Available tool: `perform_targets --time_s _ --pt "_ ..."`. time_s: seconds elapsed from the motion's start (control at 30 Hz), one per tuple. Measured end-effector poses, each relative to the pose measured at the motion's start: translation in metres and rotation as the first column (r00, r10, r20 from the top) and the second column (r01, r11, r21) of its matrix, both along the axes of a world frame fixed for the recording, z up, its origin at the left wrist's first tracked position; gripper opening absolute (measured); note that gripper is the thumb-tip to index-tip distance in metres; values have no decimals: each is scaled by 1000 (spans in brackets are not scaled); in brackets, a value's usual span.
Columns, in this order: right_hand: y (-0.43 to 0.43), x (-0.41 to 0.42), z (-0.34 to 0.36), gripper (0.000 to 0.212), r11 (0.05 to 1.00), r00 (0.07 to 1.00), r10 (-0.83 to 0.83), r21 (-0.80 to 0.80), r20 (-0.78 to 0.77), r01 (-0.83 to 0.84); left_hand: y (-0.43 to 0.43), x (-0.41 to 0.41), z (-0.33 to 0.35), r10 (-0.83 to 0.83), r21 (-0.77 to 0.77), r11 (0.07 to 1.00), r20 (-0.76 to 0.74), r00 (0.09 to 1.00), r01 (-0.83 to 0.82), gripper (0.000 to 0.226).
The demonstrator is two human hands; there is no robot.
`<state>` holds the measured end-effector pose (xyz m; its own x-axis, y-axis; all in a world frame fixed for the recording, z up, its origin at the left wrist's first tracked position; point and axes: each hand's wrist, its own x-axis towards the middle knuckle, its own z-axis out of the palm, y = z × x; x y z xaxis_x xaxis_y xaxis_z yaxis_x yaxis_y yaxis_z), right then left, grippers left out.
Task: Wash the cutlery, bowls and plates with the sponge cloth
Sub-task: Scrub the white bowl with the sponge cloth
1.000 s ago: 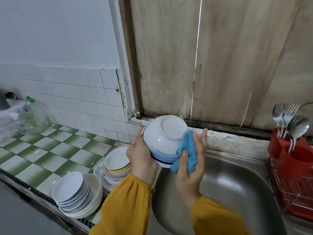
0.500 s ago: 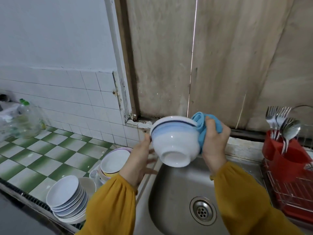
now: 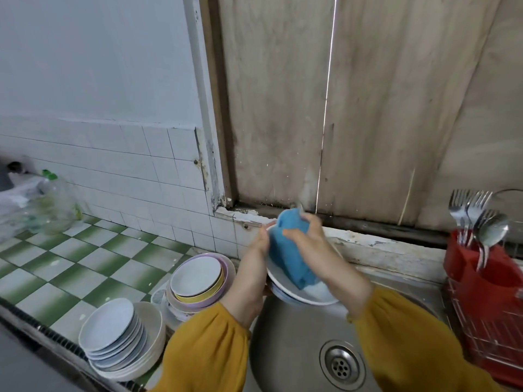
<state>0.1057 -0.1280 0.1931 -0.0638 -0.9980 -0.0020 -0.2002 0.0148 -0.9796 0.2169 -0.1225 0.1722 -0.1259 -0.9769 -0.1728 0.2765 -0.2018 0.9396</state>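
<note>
Left hand (image 3: 252,268) grips the bowl (image 3: 318,293) over the sink (image 3: 291,338); right hand (image 3: 314,251) clutches the blue cloth (image 3: 287,251) inside it, plate stacks (image 3: 113,332) crowding left.

One white ceramic bowl (image 3: 319,292), tilted, mouth up, above stainless steel sink (image 3: 297,335); crumpled blue sponge cloth (image 3: 288,256) lies inside, reaching past its far rim.

Home kitchen, steel sink (image 3: 285,346), green-checked tiled counter (image 3: 85,267), stacked plates (image 3: 113,335), red cutlery holder (image 3: 475,267) on rack
</note>
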Motion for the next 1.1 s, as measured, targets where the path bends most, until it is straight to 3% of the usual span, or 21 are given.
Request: perform_targets --time_s 0.07,0.13,0.27,0.3,0.37,0.4,0.43,0.5,0.53,0.57,0.63,0.7,0.73,0.77,0.83,0.9,0.93,1.03,1.1 --pt "9 11 -7 41 991 991 135 5 19 -135 2 -2 2 11 -38 999 -61 998 -14 36" --pt "15 7 -12 32 952 937 296 -23 -185 -305 -3 2 0 44 -73 996 -98 994 -52 35" --pt "12 -30 3 39 806 655 497 23 -570 -591 -5 15 6 51 -199 977 -135 990 -77 40" --pt "8 -36 5 43 813 565 434 35 -702 -582 -5 16 7 49 -251 965 -113 992 -76 41" --pt "2 -39 6 48 916 440 75 -112 -895 -384 -3 13 9 19 -326 945 -61 998 -38 38" --pt "0 -35 3 47 925 464 -125 -272 -877 -264 -2 9 10 11 -349 937 -27 1000 -20 39" --pt "-2 -29 -1 43 901 549 -231 -390 -803 -190 -2 6 9 5 -371 929 4 1000 -4 44" --pt "-1 -17 -10 36 889 794 -102 -413 -599 -197 -5 4 12 13 -413 911 30 999 1 45" --pt "4 -14 -12 35 879 839 59 -370 -541 -300 -7 7 14 27 -427 904 22 999 -15 43" --pt "9 -13 -12 37 843 801 199 -318 -564 -433 -11 11 15 38 -438 898 12 999 -29 42" --pt "11 -20 -7 47 771 604 299 -186 -739 -609 -16 20 13 28 -450 893 14 999 -19 44" --pt "4 -30 2 51 839 341 102 -103 -934 -534 -15 20 11 6 -447 894 2 1000 -5 44" --pt "2 -32 7 49 895 284 -23 -146 -958 -421 -14 16 11 10 -444 896 2 1000 -8 43" --pt "1 -28 9 48 910 344 -148 -264 -927 -319 -12 11 10 19 -444 896 10 1000 -12 42" --pt "0 -13 1 46 858 644 -255 -476 -721 -193 -12 3 10 45 -463 886 47 998 -18 38" --pt "1 -5 -11 36 852 870 -64 -481 -488 -207 -13 4 13 85 -473 879 40 996 -56 34" --pt "5 -4 -14 33 857 907 104 -426 -408 -290 -13 9 15 97 -464 882 21 995 -76 34" --pt "12 -12 -9 40 790 853 462 -324 -242 -520 -14 21 19 84 -434 895 -56 995 -100 36" --pt "8 -10 -3 47 831 925 364 -409 -111 -376 -12 19 20 85 -429 896 -83 993 -113 36"
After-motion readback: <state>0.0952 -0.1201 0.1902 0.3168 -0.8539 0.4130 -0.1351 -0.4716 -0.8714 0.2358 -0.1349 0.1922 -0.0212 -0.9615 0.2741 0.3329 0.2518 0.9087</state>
